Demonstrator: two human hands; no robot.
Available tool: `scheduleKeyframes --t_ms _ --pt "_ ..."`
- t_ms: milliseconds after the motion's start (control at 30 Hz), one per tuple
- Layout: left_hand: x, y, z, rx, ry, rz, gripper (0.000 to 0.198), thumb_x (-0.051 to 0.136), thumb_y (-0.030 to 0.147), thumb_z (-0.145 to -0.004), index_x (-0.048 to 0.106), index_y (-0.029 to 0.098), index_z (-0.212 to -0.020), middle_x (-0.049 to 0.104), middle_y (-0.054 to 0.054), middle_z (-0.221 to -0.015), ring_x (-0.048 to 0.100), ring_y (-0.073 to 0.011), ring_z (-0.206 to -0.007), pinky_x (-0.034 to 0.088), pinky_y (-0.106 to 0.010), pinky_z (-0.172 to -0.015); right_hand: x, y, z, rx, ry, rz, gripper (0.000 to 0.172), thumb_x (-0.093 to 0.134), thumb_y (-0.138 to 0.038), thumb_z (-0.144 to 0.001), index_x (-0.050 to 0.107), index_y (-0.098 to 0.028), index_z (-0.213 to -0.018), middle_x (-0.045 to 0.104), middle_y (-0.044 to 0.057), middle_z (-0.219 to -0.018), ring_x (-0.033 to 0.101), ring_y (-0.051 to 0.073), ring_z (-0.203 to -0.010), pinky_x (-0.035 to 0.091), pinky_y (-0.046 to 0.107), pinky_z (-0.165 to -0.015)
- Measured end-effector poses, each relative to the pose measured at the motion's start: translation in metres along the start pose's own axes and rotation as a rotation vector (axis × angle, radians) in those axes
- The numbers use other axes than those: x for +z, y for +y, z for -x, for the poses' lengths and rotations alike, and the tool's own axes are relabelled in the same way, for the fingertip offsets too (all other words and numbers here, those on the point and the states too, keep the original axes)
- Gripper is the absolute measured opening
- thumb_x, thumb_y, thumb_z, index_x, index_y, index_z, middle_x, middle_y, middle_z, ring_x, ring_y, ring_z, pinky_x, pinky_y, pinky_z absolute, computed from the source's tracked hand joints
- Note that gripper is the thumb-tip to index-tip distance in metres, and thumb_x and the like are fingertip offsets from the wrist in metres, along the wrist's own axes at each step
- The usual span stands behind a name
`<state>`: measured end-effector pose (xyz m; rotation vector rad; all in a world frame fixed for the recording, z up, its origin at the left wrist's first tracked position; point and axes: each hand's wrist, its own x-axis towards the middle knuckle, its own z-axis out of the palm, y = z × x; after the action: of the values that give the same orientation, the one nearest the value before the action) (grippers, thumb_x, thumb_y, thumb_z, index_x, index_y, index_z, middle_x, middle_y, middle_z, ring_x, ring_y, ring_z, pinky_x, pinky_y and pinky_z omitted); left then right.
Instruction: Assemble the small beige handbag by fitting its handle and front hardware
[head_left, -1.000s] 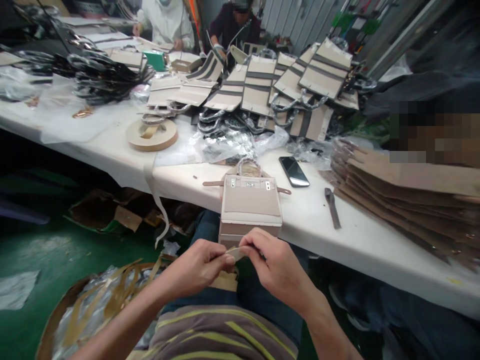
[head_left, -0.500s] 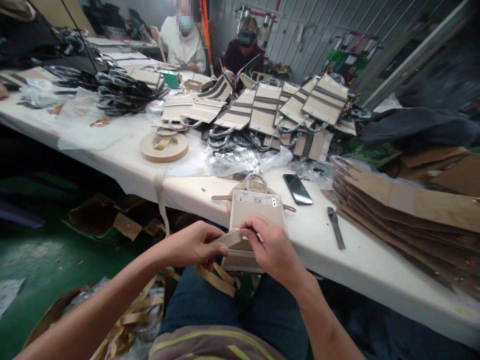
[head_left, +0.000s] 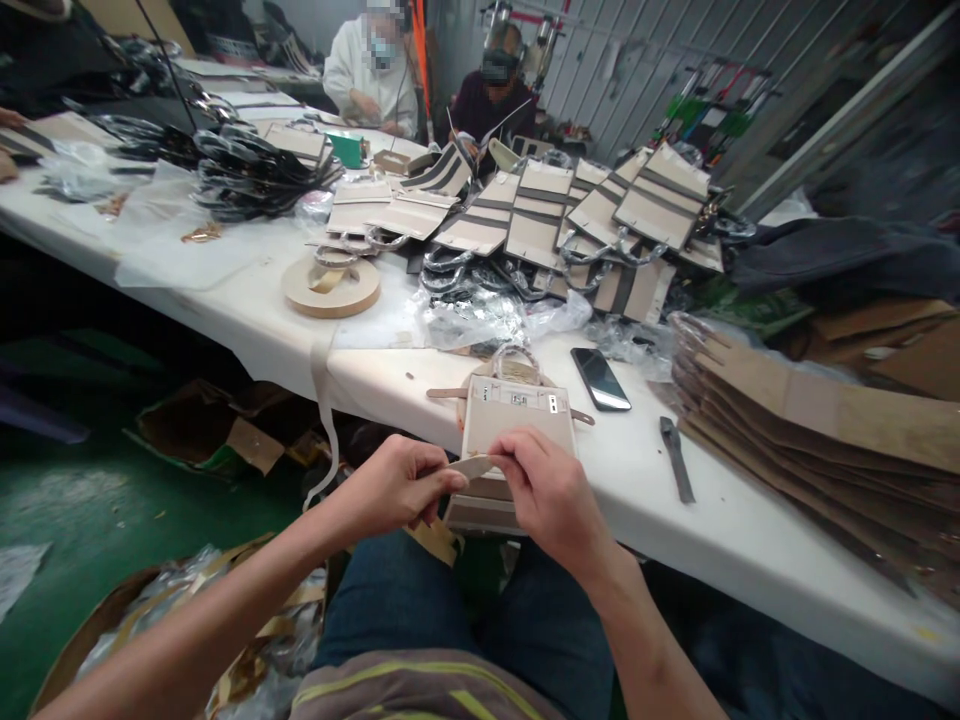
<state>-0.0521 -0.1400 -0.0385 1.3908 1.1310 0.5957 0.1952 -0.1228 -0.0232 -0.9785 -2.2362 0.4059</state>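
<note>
Between my two hands a short stretch of beige tape [head_left: 472, 466] is held, seen partly edge-on. My left hand [head_left: 418, 484] is closed on one end, thumb over fingers. The other end is pinched by my right hand [head_left: 536, 482]. Directly beyond and beneath them lies a beige bag [head_left: 517, 408] at the table edge, with a wrapped handle [head_left: 514, 356] at its far end and a strap sticking out on each side. A loose tape tail [head_left: 435, 540] hangs below my left hand. The tape roll [head_left: 331, 288] rests on the table to the left, its free end dropping over the edge.
A black phone [head_left: 601, 379] and a dark flat tool [head_left: 676, 460] lie to the right, near stacked brown panels [head_left: 810, 400]. Striped bag pieces [head_left: 540, 210] are piled behind. Two people sit across the table. A box of scraps [head_left: 277, 640] stands at lower left.
The tape between my hands has turned more edge-on, and its hanging tail shows less. My hands have shifted slightly. Across the table, one person's raised hand has come down.
</note>
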Motion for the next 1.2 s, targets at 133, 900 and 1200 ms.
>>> scheduleKeyframes --t_ms 133,900,1200 --pt "-0.006 -0.006 0.003 0.041 -0.215 0.325 0.053 0.074 0.066 -0.1 0.08 0.015 -0.115 0.083 -0.011 -0.102 0.076 -0.0216 -0.087 0.056 -0.028 -0.075 0.002 0.0 0.009 -0.093 0.067 0.031 0.015 0.055 -0.01 -0.111 0.061 -0.024 -0.114 0.07 0.006 -0.105 0.067 0.022 -0.096 0.055 0.035 -0.087" --pt "0.009 -0.033 0.006 -0.058 -0.286 0.754 0.034 0.072 0.049 -0.101 0.076 0.016 -0.108 0.077 -0.008 -0.088 0.061 -0.0129 -0.057 0.048 -0.022 -0.051 0.004 -0.002 -0.004 -0.042 0.077 0.2 0.012 0.055 -0.014 -0.113 0.062 -0.024 -0.115 0.071 0.006 -0.105 0.072 0.022 -0.097 0.056 0.033 -0.087" --pt "-0.011 -0.018 -0.005 -0.009 -0.11 0.167 0.059 0.066 0.072 -0.1 0.077 0.015 -0.091 0.053 0.005 -0.054 0.038 -0.0092 -0.046 0.027 -0.021 -0.046 0.002 0.005 -0.003 0.269 0.013 0.025 0.016 0.054 -0.023 -0.111 0.066 -0.024 -0.1 0.071 0.004 -0.094 0.069 0.023 -0.091 0.048 0.034 -0.081"
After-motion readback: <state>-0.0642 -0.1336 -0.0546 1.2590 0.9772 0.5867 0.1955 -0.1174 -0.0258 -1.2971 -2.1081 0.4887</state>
